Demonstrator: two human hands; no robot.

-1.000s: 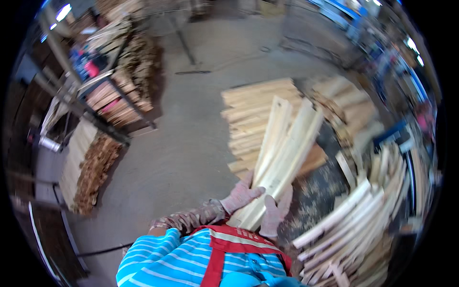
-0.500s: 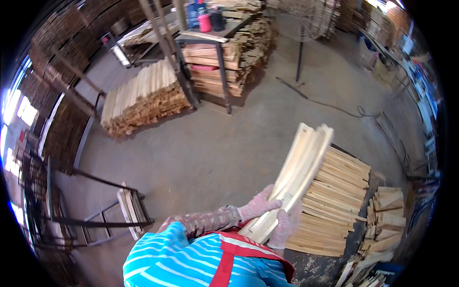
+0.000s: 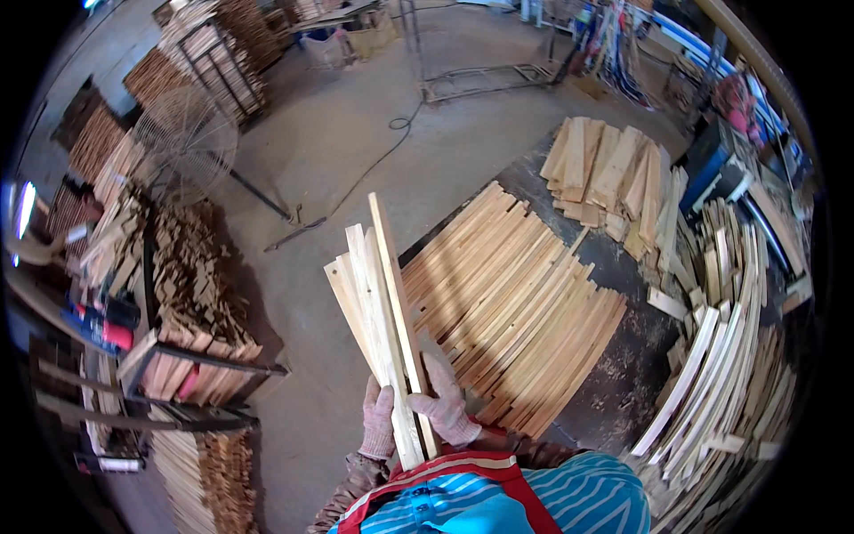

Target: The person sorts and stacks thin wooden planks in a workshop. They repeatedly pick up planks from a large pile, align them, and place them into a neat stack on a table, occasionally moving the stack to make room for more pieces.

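Several pale wooden slats (image 3: 381,303), bundled upright, gloved left hand (image 3: 378,425) and right hand (image 3: 445,405) fingers wrapped around their lower ends; flat slat stack (image 3: 516,307) just beyond right fingers.

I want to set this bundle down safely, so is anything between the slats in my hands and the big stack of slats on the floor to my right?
Nothing visible stands between them. Both gloved hands, left hand and right hand, hold the bundle of slats upright, and the stack of slats lies just beside it to the right, with only open air between.
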